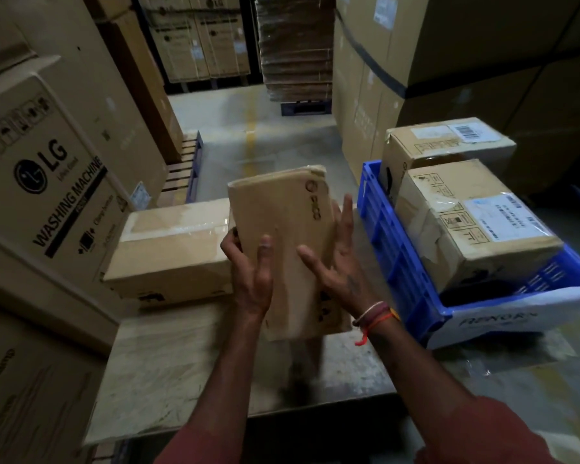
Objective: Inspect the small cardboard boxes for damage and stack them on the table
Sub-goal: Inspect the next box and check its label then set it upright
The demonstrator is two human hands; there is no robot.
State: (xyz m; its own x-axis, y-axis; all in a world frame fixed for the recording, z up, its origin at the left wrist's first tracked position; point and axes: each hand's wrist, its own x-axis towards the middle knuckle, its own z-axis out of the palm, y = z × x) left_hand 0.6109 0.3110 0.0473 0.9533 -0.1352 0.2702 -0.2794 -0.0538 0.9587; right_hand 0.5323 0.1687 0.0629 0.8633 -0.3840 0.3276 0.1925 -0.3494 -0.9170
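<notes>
A long, narrow cardboard box (283,222) is held upright and tilted above the table (181,356). My left hand (250,276) grips its left edge, thumb on the front face and fingers curled behind. My right hand (340,262) lies against its right side with straight, spread fingers. A second taped cardboard box (171,252) lies flat on the table's far left, just behind the held one. Two more small boxes, one nearer (472,222) and one farther (446,142), sit in the blue crate (402,262) at the right.
A large washing machine carton (44,182) stands close at the left. Tall cartons (466,61) rise behind the crate. A stack of flat cardboard on a pallet (295,48) stands beyond a concrete aisle (255,135).
</notes>
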